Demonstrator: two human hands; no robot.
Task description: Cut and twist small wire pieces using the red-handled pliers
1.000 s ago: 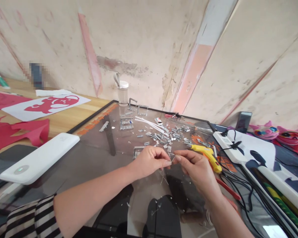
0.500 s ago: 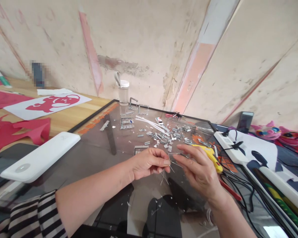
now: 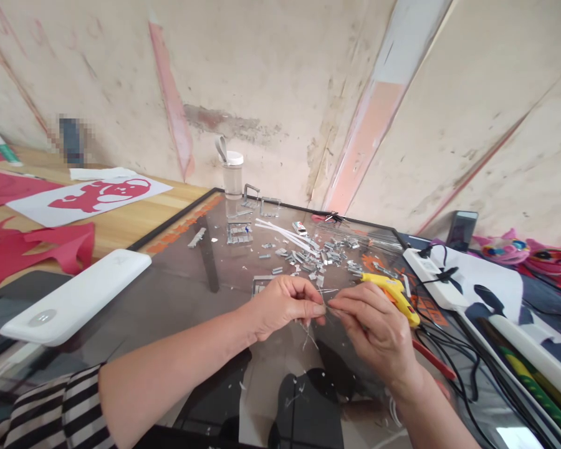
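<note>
Over the dark glossy tabletop [image 3: 168, 312], my left hand [image 3: 287, 305] pinches thin silvery wire [image 3: 327, 290] between thumb and fingers. Close beside it, my right hand [image 3: 376, 327] is closed in a pinch, its fingertips almost touching the left thumb. It appears to grip the same wire, though the fingers hide most of it. Crossed wire ends [image 3: 310, 335] stick out below my left hand. Just beyond the hands lie a small grey frame [image 3: 262, 279] and many loose grey pieces [image 3: 334, 251].
A yellow glue gun [image 3: 393, 290] lies by my right hand, near black cables [image 3: 449, 343] and a white power strip [image 3: 437, 279]. White strips [image 3: 285, 234] and a clear bottle [image 3: 232, 178] are farther back. At left sits a white power bank [image 3: 79, 296].
My right hand's fingers, spread half a second ago, have closed into a pinch beside my left fingertips. My left hand has shifted slightly to the right.
</note>
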